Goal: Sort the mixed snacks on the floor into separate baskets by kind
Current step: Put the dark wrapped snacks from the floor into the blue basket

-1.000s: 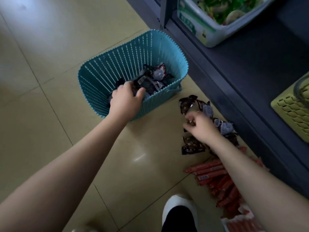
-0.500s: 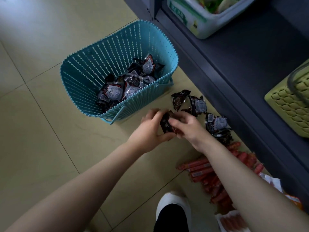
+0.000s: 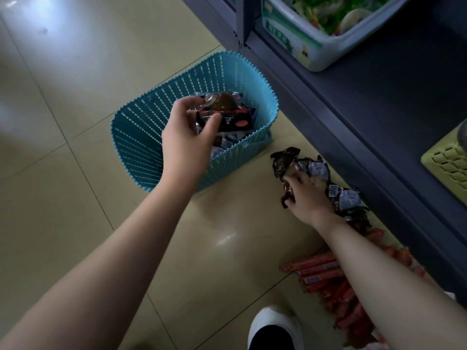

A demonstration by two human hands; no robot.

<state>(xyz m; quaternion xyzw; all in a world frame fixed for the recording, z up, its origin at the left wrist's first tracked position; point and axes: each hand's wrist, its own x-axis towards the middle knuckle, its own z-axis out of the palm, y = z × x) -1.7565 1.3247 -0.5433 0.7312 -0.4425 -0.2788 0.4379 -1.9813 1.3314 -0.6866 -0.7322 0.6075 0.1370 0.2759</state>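
A teal slatted basket (image 3: 141,127) stands on the tiled floor with several dark snack packets inside. My left hand (image 3: 187,137) hovers over its opening, gripping two dark packets (image 3: 225,114), one showing a brown round snack. To the right, my right hand (image 3: 308,195) presses down on a pile of dark packets (image 3: 346,198) on the floor, fingers closing on one of them (image 3: 286,195). A heap of red sausage sticks (image 3: 326,276) lies under my right forearm.
A dark shelf unit (image 3: 379,102) runs along the right, its lower ledge holding a white bin (image 3: 303,44) of green packets and a yellow-green basket (image 3: 447,162). My white shoe (image 3: 275,327) is at the bottom. Open tile lies to the left.
My hands were together passing a packet beside the basket. Now my left hand has carried packets up over the basket, and my right hand has gone back onto the floor pile.
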